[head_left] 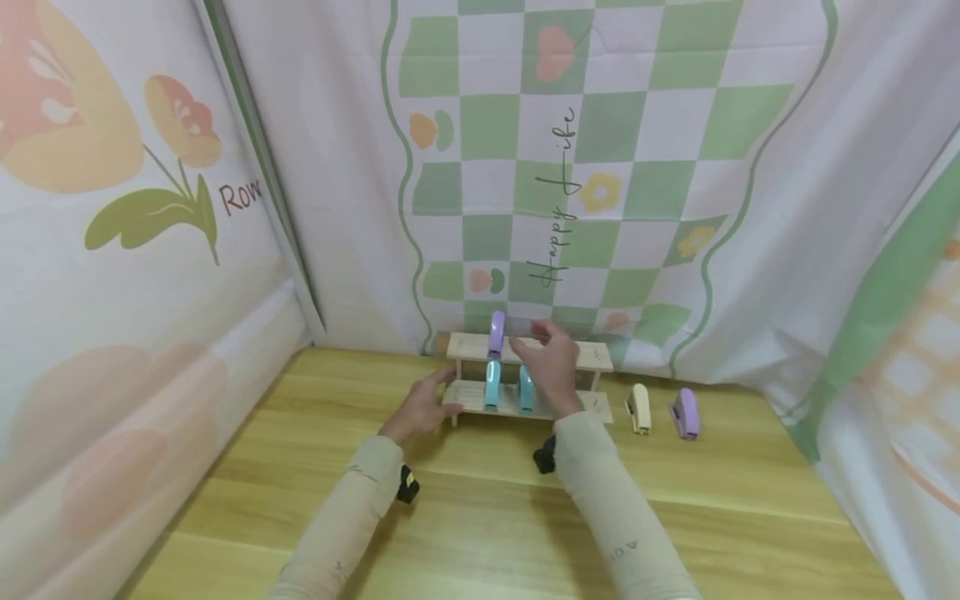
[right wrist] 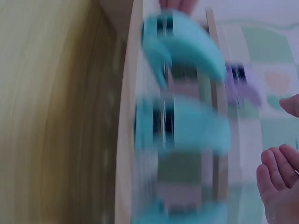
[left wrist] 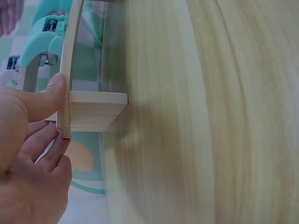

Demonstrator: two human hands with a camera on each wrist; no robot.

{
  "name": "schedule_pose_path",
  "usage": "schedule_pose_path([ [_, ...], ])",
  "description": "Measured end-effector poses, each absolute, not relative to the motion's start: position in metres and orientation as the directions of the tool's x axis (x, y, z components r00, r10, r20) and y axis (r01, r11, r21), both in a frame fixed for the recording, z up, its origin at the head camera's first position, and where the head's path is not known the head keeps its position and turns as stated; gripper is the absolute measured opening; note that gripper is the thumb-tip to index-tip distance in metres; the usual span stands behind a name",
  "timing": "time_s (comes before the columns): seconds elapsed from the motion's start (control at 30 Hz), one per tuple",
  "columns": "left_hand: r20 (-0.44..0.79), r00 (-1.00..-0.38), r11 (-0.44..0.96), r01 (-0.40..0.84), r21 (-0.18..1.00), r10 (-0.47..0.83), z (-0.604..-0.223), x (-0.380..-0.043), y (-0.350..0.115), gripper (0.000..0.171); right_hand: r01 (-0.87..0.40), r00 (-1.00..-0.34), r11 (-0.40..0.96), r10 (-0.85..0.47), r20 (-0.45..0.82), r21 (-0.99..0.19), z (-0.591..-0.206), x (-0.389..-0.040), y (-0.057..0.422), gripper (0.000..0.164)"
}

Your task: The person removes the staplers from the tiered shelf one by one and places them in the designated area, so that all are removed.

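Observation:
A small two-tier wooden shelf rack stands on the table against the curtain. My left hand pinches the left end of its lower board, thumb on top and fingers beneath. Over the upper board my right hand hovers with thumb and fingers apart, holding nothing visible. Near that hand a purple stapler sits on the upper tier. Two teal staplers, one on the left and one beside it, stand on the lower tier. The right wrist view, blurred, shows part of a third teal stapler, hidden in the head view.
To the right of the rack, a cream stapler and another purple stapler stand on the wood-grain table. A checked green-and-white curtain hangs right behind the rack, with more cloth at both sides.

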State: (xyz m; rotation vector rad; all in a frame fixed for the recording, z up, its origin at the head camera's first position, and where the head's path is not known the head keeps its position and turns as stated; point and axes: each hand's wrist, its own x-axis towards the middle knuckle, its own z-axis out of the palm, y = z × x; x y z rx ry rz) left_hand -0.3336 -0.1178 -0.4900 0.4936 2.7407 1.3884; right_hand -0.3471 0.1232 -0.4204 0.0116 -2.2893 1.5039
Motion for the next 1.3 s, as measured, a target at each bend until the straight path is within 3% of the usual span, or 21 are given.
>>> schedule_pose_path([
  [0.33, 0.123, -0.941, 0.548, 0.287, 0.786, 0.316, -0.491, -0.335, -0.121, 0.078, -0.182, -0.888, 0.409, 0.322, 0.328, -0.894, -0.43, -0.357, 0.066, 0.044],
  [0.7, 0.141, -0.936, 0.553, 0.307, 0.775, 0.322, -0.494, -0.337, -0.12, 0.077, -0.176, -0.848, 0.367, 0.414, 0.33, -0.913, -0.434, -0.365, 0.055, 0.028],
  [1.0, 0.144, -0.941, 0.552, 0.299, 0.778, 0.308, -0.493, -0.335, -0.12, 0.077, -0.209, -0.876, 0.384, 0.336, 0.346, -0.9, -0.435, -0.366, 0.078, 0.033],
  [1.3, 0.146, -0.942, 0.548, 0.296, 0.782, 0.301, -0.492, -0.334, -0.119, 0.075, -0.306, -0.894, 0.383, 0.199, 0.401, -0.872, -0.435, -0.364, 0.144, 0.038],
])
